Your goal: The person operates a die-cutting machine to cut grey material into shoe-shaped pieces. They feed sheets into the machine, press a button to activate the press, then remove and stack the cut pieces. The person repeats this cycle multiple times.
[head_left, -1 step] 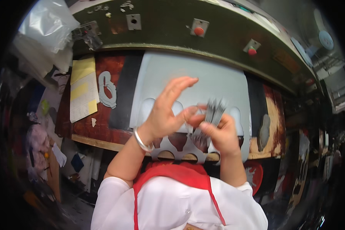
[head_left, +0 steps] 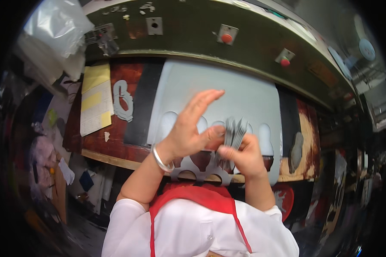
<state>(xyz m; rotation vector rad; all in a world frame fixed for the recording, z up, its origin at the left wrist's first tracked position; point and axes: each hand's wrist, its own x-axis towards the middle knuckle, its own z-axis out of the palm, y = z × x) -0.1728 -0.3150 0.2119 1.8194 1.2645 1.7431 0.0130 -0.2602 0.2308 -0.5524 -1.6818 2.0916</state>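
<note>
Grey pieces [head_left: 234,133] in right hand [head_left: 248,159]

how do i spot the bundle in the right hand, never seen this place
Before the dark green beam lies a pale grey sheet. Over its near part, the right hand grips a bundle of thin grey pieces. Unlike the flat sheet, the bundle's layers fan apart.

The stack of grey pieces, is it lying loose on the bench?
No, the right hand grips the stack of grey pieces, which fan apart at the upper end.
</note>
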